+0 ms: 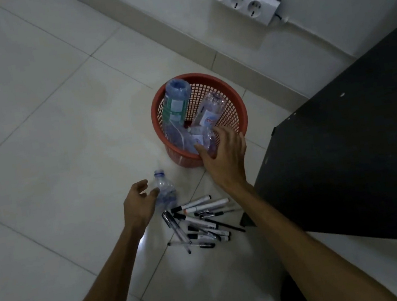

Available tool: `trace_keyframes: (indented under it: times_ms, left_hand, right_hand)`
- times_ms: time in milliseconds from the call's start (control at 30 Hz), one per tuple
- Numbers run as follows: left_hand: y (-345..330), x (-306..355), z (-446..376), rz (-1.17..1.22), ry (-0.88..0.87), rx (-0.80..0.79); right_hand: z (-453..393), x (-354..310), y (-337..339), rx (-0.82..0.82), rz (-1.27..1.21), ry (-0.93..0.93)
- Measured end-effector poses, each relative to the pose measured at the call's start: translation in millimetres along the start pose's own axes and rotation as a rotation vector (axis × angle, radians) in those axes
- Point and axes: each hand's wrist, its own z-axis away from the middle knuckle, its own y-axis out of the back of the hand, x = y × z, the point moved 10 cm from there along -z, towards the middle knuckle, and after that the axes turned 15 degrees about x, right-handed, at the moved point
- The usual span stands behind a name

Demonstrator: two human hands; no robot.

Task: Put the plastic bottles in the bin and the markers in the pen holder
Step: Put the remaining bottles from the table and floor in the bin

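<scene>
Two bare hands reach down over a pale tiled floor (33, 123). The left hand (139, 203) has its fingers (153, 192) curled loosely and spread, closed on nothing; their tips sit just beside or touching the shoulder of a small crushed clear bottle (165, 192) with a blue-ringed neck, which lies on the floor at the hand's 2 o'clock. Whether skin meets plastic cannot be told.

The right hand (224, 156) is spread open over the near rim of the red mesh bin (235, 108), thumb out toward 9 o'clock, fingers (228, 133) pointing to 12 o'clock. They lie against a crumpled clear bottle (201, 139) at the near side of the bin; the hand is not closed around it.

Farther into the bin, at 11 o'clock from the right hand, a large bottle with a green and white label (174, 102) stands base-up against the wall, and a smaller bottle with a white label (209, 112) leans at 12 o'clock.

Between the two forearms, at 6 o'clock from the bin, a loose heap of markers and pens (200, 221) lies on the tiles, crossing one another, just beyond the small bottle's base.

At 3 o'clock stands a dark cabinet (349, 166); at 1 o'clock, a white power strip (244, 1) on the wall.
</scene>
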Motion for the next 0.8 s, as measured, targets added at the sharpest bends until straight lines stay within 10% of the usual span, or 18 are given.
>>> trace_keyframes:
  times_ms: [800]
  left_hand:
    - [-50.9, -40.5, -25.4, -0.227, -0.005, 0.063]
  right_hand:
    - [0.7, 7.7, -5.1, 0.126, -0.018, 0.024]
